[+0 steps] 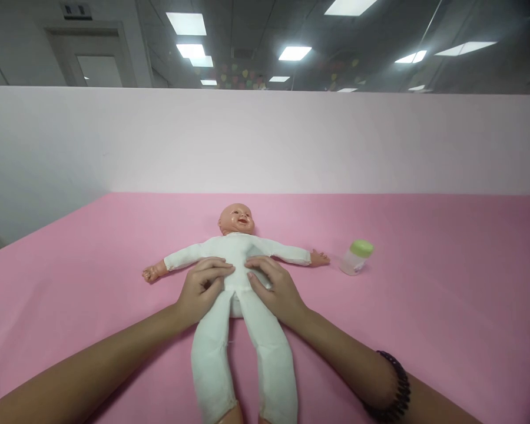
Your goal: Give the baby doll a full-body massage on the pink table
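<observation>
A baby doll (pixel 235 247) with a white cloth body lies on its back, arms spread and its plastic head at the far end. My left hand (pixel 205 284) rests on the left side of the doll's belly, fingers stretched out and thumb a little apart. On the right side of the belly lies my right hand (pixel 276 287), its fingers extended and the thumb spread from them. The fingertips of the two hands point toward each other with a small gap of white cloth between. The doll's feet are cut off at the bottom edge of the picture.
A small clear bottle (pixel 351 263) with a green cap (pixel 361 248) stands right of the doll's hand. Under everything is a pink table surface (pixel 424 294), closed off at the back by a white panel (pixel 265 141). A dark beaded bracelet (pixel 397 388) circles my right forearm.
</observation>
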Tool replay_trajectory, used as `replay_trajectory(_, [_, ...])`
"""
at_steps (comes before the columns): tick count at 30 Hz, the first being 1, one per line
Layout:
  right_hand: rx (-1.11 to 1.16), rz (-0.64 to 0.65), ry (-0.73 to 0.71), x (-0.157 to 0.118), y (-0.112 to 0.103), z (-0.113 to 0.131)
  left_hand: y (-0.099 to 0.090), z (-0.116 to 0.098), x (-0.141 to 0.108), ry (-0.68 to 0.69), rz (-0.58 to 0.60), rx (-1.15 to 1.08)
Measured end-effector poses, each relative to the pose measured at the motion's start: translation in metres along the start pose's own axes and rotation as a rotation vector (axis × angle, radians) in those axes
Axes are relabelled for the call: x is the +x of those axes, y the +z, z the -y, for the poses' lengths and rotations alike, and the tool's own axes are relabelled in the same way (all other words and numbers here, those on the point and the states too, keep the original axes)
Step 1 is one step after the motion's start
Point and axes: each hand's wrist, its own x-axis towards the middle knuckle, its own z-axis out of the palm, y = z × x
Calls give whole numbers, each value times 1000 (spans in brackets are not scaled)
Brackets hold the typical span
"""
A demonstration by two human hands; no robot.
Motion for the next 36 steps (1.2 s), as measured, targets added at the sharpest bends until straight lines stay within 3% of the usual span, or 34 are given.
replay_trajectory(3, [33, 134, -23, 1, -2, -1, -1, 0, 1, 59, 119, -40])
replay_trajectory(10, [-21, 335, 137, 5, -4, -1, -6, 0, 7, -99, 337, 73])
replay_trajectory(15, [-50, 320, 301, 4, -2, 0, -5, 3, 6, -278, 315, 103])
replay_trajectory(20, [-81, 199, 412, 2, 0, 4, -1, 7, 2, -408, 190, 57])
replay_trajectory(25, [-147, -19, 301, 0, -1, 10, -1, 8, 2, -261, 65, 60])
replay_trajectory(28, [-68, -49, 140, -1, -1, 9, -1, 7, 1, -123, 56, 33])
replay_trajectory(32, [59, 51, 10, 1, -1, 4, -2, 6, 0, -39, 120, 7])
replay_trajectory(36, [67, 251, 16, 5, -5, 0, -5, 4, 3, -50, 255, 25])
